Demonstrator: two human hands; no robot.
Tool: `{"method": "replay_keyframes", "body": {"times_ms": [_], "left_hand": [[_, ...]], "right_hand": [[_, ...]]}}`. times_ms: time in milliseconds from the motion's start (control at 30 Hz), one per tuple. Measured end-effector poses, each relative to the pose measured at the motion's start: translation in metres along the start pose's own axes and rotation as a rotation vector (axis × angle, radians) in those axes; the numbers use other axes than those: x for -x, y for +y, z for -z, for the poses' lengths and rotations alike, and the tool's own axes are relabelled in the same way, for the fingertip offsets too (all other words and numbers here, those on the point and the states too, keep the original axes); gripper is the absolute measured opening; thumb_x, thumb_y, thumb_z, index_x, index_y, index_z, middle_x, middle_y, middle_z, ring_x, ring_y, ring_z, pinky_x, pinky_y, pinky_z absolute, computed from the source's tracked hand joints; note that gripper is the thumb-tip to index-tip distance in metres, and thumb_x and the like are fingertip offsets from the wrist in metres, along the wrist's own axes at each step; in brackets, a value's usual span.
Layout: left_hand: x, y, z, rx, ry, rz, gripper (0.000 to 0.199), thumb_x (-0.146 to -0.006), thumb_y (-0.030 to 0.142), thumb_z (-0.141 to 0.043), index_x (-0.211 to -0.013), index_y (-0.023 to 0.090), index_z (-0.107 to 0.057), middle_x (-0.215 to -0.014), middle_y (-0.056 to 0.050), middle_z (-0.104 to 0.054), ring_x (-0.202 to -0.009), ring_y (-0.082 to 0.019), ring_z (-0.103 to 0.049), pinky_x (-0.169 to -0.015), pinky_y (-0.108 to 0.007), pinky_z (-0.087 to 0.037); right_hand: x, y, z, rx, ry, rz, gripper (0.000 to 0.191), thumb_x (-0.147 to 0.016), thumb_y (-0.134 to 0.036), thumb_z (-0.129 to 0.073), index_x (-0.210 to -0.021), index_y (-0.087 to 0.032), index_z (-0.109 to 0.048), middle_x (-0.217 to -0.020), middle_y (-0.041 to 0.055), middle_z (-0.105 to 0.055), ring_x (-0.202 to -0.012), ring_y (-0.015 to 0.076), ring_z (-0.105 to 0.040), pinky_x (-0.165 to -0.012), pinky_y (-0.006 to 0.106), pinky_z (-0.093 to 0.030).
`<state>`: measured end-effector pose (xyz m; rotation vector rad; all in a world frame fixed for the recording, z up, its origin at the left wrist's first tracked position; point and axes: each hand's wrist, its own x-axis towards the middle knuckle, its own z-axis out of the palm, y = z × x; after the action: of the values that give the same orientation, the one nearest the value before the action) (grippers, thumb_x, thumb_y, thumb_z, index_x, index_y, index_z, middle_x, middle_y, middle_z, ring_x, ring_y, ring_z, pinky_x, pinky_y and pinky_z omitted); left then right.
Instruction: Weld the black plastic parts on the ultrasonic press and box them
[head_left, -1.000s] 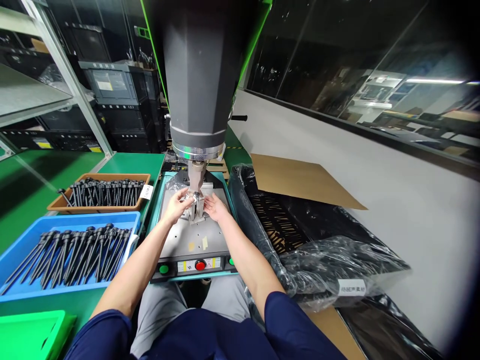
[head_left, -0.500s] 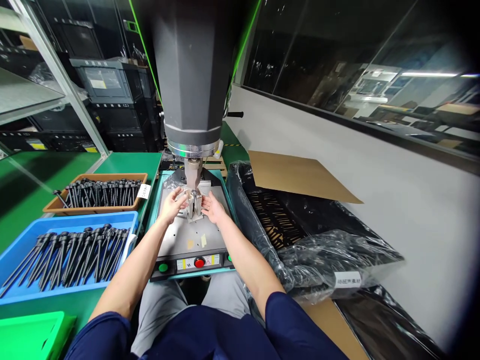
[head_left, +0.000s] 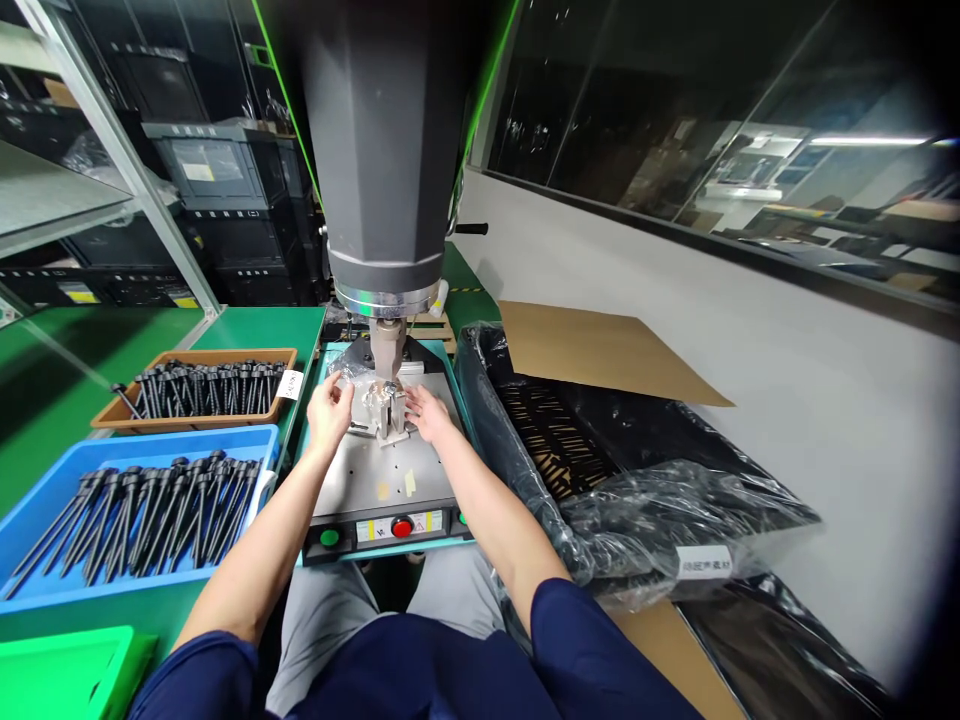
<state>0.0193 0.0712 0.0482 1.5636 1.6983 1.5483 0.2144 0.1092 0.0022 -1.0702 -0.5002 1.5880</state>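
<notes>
At the machine's working plate [head_left: 367, 478], my left hand [head_left: 328, 412] is to the left of the metal fixture [head_left: 389, 420], with thumb and fingers closed on the edge of a clear plastic film [head_left: 370, 394]. The film is shiny and crinkled and reaches to the fixture's top, under the metal tool head [head_left: 388, 350]. On the other side, my right hand [head_left: 427, 412] is close against the fixture, its fingers partly spread. Whether those fingertips touch the film cannot be made out.
Left of the machine, a blue tray [head_left: 268, 440] and a brown tray [head_left: 210, 424] hold several black stick-like parts. A green tray [head_left: 67, 680] is nearer. A red button [head_left: 402, 527] is on the machine's front. On the right stands a plastic-lined box [head_left: 525, 480] under cardboard [head_left: 607, 345].
My left hand has moved left, away from the fixture, and the film now shows across the fixture's top. My right hand has barely moved.
</notes>
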Motion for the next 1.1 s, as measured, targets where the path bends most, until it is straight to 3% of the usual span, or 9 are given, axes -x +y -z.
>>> {"method": "replay_keyframes", "body": {"times_ms": [33, 100, 167, 267, 400, 500, 733, 967, 1100], "left_hand": [[0.000, 0.003, 0.001, -0.070, 0.041, -0.122, 0.041, -0.087, 0.042, -0.058, -0.118, 0.017, -0.065, -0.096, -0.008, -0.065, -0.085, -0.019, -0.063, -0.078, -0.034, -0.054], [0.000, 0.010, 0.001, -0.153, 0.003, -0.374, 0.030, -0.089, 0.039, -0.055, -0.106, 0.018, -0.069, -0.111, -0.011, -0.064, -0.105, -0.023, -0.061, -0.092, -0.039, -0.050], [-0.002, 0.014, -0.002, -0.188, -0.145, -0.586, 0.029, -0.091, 0.039, -0.052, -0.104, 0.019, -0.068, -0.124, -0.012, -0.060, -0.122, -0.026, -0.053, -0.104, -0.043, -0.043], [-0.007, 0.017, -0.008, -0.219, -0.361, -0.735, 0.037, -0.092, 0.043, -0.049, -0.117, 0.019, -0.062, -0.138, -0.013, -0.053, -0.136, -0.028, -0.040, -0.112, -0.049, -0.033], [-0.017, 0.014, -0.010, -0.233, -0.601, -0.795, 0.053, -0.091, 0.049, -0.050, -0.134, 0.020, -0.053, -0.143, -0.015, -0.048, -0.136, -0.031, -0.040, -0.112, -0.050, -0.032], [-0.021, 0.010, -0.010, -0.224, -0.697, -0.792, 0.060, -0.089, 0.052, -0.054, -0.141, 0.022, -0.049, -0.139, -0.016, -0.050, -0.128, -0.032, -0.046, -0.110, -0.048, -0.034], [-0.023, 0.005, -0.010, -0.276, -0.721, -0.848, 0.062, -0.088, 0.055, -0.054, -0.142, 0.024, -0.048, -0.128, -0.016, -0.053, -0.117, -0.032, -0.049, -0.101, -0.046, -0.039], [-0.023, 0.003, -0.015, -0.344, -0.716, -0.879, 0.063, -0.090, 0.057, -0.049, -0.143, 0.024, -0.047, -0.125, -0.017, -0.052, -0.114, -0.031, -0.049, -0.097, -0.045, -0.040], [-0.023, 0.004, -0.015, -0.348, -0.723, -0.887, 0.063, -0.089, 0.058, -0.049, -0.142, 0.022, -0.049, -0.125, -0.018, -0.051, -0.111, -0.031, -0.049, -0.096, -0.045, -0.040]], "right_hand": [[-0.001, 0.000, 0.000, 0.001, 0.001, 0.000, 0.024, -0.081, -0.042, -0.061, -0.081, -0.020, -0.071, -0.096, 0.0049, -0.070, -0.085, 0.0162, -0.059, -0.069, 0.026, -0.046], [-0.001, 0.000, -0.001, 0.003, 0.001, 0.001, 0.024, -0.081, -0.042, -0.061, -0.081, -0.020, -0.071, -0.098, 0.0049, -0.070, -0.086, 0.0162, -0.060, -0.070, 0.026, -0.046], [-0.001, -0.001, -0.003, 0.005, -0.001, 0.001, 0.025, -0.082, -0.042, -0.060, -0.081, -0.020, -0.071, -0.098, 0.0049, -0.070, -0.085, 0.0161, -0.059, -0.069, 0.026, -0.046], [0.001, -0.002, -0.005, 0.011, 0.003, -0.002, 0.024, -0.083, -0.040, -0.059, -0.082, -0.020, -0.072, -0.096, 0.0049, -0.070, -0.082, 0.0157, -0.059, -0.067, 0.026, -0.045], [0.001, -0.003, -0.005, 0.014, 0.016, -0.024, 0.026, -0.085, -0.039, -0.056, -0.084, -0.019, -0.071, -0.089, 0.0058, -0.071, -0.080, 0.0160, -0.060, -0.065, 0.025, -0.045], [-0.005, -0.005, -0.003, 0.006, 0.058, -0.048, 0.029, -0.086, -0.043, -0.055, -0.087, -0.018, -0.071, -0.089, 0.0073, -0.070, -0.084, 0.0182, -0.061, -0.067, 0.026, -0.047], [-0.024, -0.022, -0.003, -0.083, 0.150, 0.030, 0.018, -0.088, -0.030, -0.054, -0.100, -0.026, -0.066, -0.104, 0.0040, -0.068, -0.101, 0.0163, -0.060, -0.076, 0.025, -0.051], [-0.019, -0.020, 0.011, -0.132, 0.145, -0.114, 0.031, -0.093, -0.028, -0.042, -0.115, -0.014, -0.060, -0.101, 0.0154, -0.068, -0.088, 0.0225, -0.067, -0.073, 0.039, -0.058], [-0.004, -0.021, 0.028, -0.160, 0.206, -0.077, 0.033, -0.094, -0.031, -0.044, -0.123, -0.016, -0.053, -0.104, 0.0152, -0.065, -0.082, 0.0210, -0.068, -0.072, 0.039, -0.059]]}}
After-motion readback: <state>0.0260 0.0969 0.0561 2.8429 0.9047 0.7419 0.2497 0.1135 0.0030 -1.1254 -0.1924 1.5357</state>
